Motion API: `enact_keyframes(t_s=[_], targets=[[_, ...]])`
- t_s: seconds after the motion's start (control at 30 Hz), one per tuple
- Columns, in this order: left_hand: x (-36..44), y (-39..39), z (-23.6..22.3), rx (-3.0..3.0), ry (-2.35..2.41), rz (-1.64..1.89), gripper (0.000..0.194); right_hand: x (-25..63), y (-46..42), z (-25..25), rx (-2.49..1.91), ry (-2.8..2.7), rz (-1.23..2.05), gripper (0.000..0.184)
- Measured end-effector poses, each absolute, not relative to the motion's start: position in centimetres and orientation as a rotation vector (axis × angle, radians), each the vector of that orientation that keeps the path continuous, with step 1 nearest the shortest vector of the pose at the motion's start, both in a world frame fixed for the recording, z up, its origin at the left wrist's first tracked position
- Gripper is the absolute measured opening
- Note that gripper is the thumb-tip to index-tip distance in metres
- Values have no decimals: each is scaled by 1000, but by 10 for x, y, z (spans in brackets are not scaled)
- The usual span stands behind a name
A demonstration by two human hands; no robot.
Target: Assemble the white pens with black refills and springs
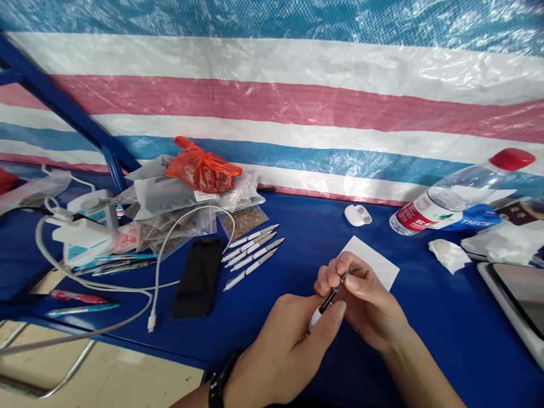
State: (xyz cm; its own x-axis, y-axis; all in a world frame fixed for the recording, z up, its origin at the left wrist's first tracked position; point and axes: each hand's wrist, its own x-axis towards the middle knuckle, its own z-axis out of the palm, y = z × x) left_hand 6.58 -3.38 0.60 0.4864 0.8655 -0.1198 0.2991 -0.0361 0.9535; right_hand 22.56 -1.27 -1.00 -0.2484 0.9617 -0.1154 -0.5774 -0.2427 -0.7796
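Observation:
My left hand [283, 348] is wrapped around the white barrel of a pen [314, 321], its thumb lying along the side. A dark refill [328, 300] sticks out of the barrel, slanting up to the right. At the refill's far end, my right hand [369, 300] pinches the tip with thumb and fingers; a small metallic part shows there, too small to name surely. Beneath the right hand lies a white sheet of paper [385, 269]. Several white pens [250, 249] lie side by side on the blue table, left of my hands.
A black phone [198, 277] and a white cable [158, 283] lie to the left, near clear bags [178, 226] and a red plastic bag [204, 170]. A white earbud case [357, 215], crumpled tissue [449, 255], tilted bottle [450, 198] and grey-edged device [510, 306] are on the right.

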Motion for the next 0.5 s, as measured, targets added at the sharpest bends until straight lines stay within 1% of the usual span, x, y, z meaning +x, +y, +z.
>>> enact_keyframes(t_s=[0.17, 0.37, 0.43, 0.5], targets=[[63, -31, 7, 1514, 1075, 572, 61, 221, -11, -13, -720, -774, 1751, 17], [58, -28, 6, 1489, 1067, 572, 61, 223, -10, -10, -726, -865, 1822, 14], [58, -28, 5, 1485, 1039, 553, 58, 226, -9, -10, -723, -912, 1804, 18], [59, -28, 4, 1468, 1012, 543, 54, 228, -9, -10, -728, -947, 1748, 29]])
